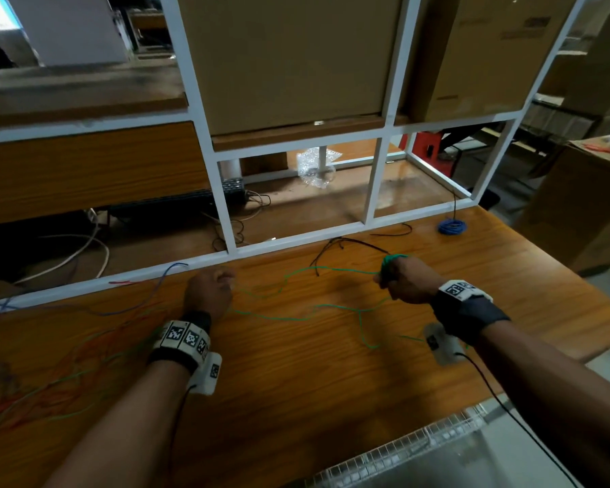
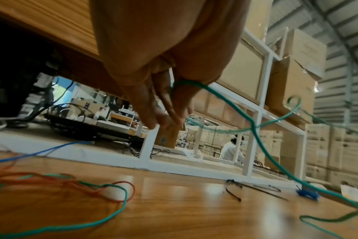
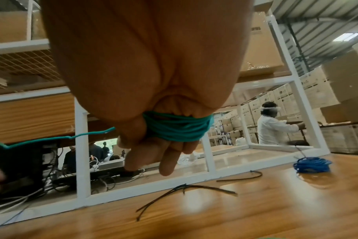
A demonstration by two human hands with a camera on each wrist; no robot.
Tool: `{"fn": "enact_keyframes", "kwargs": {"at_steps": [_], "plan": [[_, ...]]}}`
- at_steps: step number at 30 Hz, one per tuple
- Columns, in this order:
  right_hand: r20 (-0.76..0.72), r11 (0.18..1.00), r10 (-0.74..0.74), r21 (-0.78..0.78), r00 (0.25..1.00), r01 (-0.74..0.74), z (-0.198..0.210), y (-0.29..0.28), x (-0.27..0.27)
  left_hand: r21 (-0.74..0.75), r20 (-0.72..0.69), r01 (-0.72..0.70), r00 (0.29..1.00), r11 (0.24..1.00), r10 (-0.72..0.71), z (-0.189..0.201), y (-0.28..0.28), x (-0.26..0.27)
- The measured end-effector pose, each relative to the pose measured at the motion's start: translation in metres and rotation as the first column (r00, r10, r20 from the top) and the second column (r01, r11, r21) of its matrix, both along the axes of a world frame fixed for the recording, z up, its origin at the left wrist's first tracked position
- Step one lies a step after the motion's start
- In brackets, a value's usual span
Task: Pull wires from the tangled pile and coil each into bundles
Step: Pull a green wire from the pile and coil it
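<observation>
A long green wire (image 1: 349, 271) lies in loose bends on the wooden table (image 1: 296, 382) between my two hands. My left hand (image 1: 208, 294) pinches it between thumb and fingers (image 2: 174, 113), and the strand (image 2: 255, 132) trails off to the right. Several turns of the same wire form a green coil (image 3: 174, 129) wound round the fingers of my right hand (image 3: 153, 153), held just above the table (image 1: 402, 280). The tangled pile (image 1: 50, 364) of red, orange and green wires spreads at the table's left. A finished blue bundle (image 1: 452, 227) sits at the far right.
Black ties (image 1: 346, 243) lie by the table's far edge, in front of my right hand. A white shelf frame (image 1: 374, 184) with cardboard boxes stands behind the table. A loose blue wire (image 1: 148, 294) runs left of my left hand. A wire basket (image 1: 419, 449) is near right.
</observation>
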State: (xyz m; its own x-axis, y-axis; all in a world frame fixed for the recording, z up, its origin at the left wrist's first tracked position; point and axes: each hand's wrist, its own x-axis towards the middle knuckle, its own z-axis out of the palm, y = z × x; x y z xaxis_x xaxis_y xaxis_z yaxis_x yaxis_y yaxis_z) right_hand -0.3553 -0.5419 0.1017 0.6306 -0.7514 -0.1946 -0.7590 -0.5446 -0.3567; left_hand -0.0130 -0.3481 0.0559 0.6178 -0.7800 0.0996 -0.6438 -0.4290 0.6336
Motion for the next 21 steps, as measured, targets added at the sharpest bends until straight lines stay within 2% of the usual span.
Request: {"fn": "enact_keyframes", "kwargs": {"at_steps": [2, 3, 4, 6, 8, 10, 12, 14, 15, 17, 21], "plan": [[0.037, 0.999, 0.021, 0.028, 0.999, -0.022, 0.001, 0.011, 0.007, 0.108, 0.041, 0.093, 0.994, 0.990, -0.098, 0.004, -0.007, -0.015], [0.051, 0.998, 0.032, 0.044, 0.998, -0.034, 0.001, 0.017, 0.012, 0.107, 0.050, 0.144, 0.987, 0.984, -0.150, 0.008, -0.011, -0.024], [0.065, 0.997, 0.041, 0.057, 0.997, -0.044, 0.000, 0.022, 0.017, 0.061, 0.039, 0.193, 0.980, 0.979, -0.195, 0.014, -0.015, -0.035], [0.100, 0.997, 0.051, 0.050, 0.994, -0.056, 0.000, 0.030, 0.026, -0.123, -0.026, 0.234, 0.971, 0.964, -0.239, 0.031, -0.022, -0.062], [0.122, 0.997, 0.066, 0.032, 0.990, -0.070, 0.001, 0.035, 0.035, -0.312, -0.131, 0.188, 0.962, 0.931, -0.239, 0.051, -0.026, -0.088], [0.137, 0.996, 0.085, 0.005, 0.987, -0.086, 0.003, 0.040, 0.042, -0.407, -0.195, 0.176, 0.942, 0.896, -0.274, 0.070, -0.030, -0.113], [0.179, 0.996, 0.086, -0.004, 0.980, -0.087, 0.006, 0.044, 0.047, -0.350, -0.120, 0.262, 0.940, 0.900, -0.320, 0.078, -0.036, -0.132], [0.206, 0.996, 0.087, -0.003, 0.975, -0.089, 0.012, 0.049, 0.050, -0.156, 0.040, 0.367, 0.930, 0.917, -0.366, 0.072, -0.047, -0.140], [0.199, 0.996, 0.094, -0.010, 0.975, -0.094, 0.015, 0.050, 0.050, -0.071, 0.073, 0.399, 0.916, 0.914, -0.395, 0.066, -0.052, -0.141], [0.220, 0.995, 0.097, -0.005, 0.971, -0.098, 0.015, 0.051, 0.048, -0.027, 0.004, 0.439, 0.898, 0.898, -0.439, 0.055, -0.058, -0.138], [0.457, 0.947, -0.095, 0.315, 0.885, -0.061, 0.014, 0.049, 0.034, -0.151, -0.140, 0.497, 0.845, 0.854, -0.516, 0.050, -0.054, -0.130]]}}
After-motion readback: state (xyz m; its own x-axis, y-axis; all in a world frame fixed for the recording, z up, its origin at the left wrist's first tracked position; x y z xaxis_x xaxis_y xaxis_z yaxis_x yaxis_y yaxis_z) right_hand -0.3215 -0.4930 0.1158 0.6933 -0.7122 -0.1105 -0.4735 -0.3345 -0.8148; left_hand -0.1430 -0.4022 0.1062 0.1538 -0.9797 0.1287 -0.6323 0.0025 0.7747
